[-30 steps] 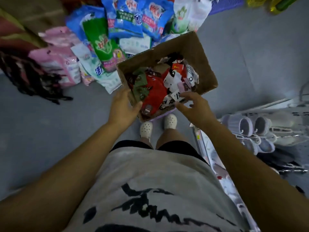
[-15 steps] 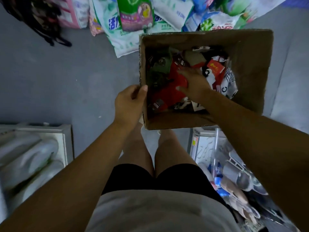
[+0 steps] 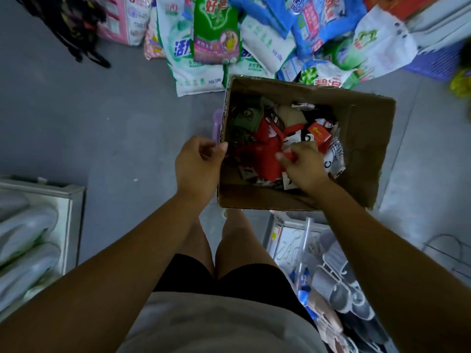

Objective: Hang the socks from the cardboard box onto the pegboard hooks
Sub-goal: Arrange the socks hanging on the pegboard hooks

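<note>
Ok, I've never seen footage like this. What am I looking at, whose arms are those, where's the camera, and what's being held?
There is no machine here. A person wears a camera on the head, looking down, so you see their own arms, shorts and legs. In front of them a cardboard box holds packaged socks. The left hand grips the box's left wall. The right hand reaches inside the box and pinches a red sock. Beyond the box, detergent bags lie on the grey floor. Slippers show at the lower right.
</note>
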